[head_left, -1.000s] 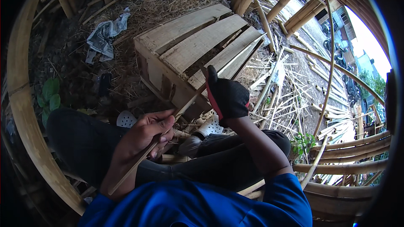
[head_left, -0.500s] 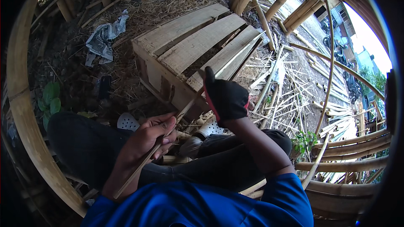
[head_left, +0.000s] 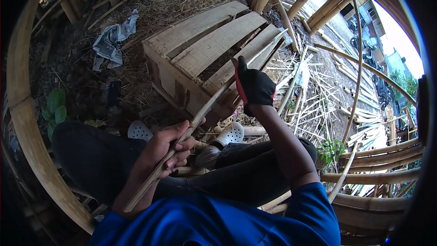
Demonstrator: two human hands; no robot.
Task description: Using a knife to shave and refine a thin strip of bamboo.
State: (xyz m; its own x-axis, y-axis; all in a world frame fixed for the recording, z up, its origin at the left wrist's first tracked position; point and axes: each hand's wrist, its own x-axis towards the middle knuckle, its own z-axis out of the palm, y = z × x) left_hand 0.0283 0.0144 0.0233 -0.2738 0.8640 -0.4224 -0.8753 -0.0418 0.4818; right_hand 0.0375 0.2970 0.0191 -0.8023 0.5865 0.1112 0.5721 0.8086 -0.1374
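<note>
Where the strip (head_left: 205, 110) is lying: it is slanting up from beside the left forearm, past the right hand (head_left: 255, 89), its far end reaching over the crate (head_left: 219, 42).
Left hand (head_left: 170, 148): bare; its grip is holding the strip, thumb pressing along it.
Right hand: wearing a black-and-red glove; its grip is resting at the strip, fingers mostly hidden, so cannot tell what it is gripping.
Crate: standing on the ground, slats facing up.
Clog (head_left: 233, 133): white, perforated, sitting near the crate.
Paper (head_left: 111, 41): lying crumpled left of the crate.
</note>
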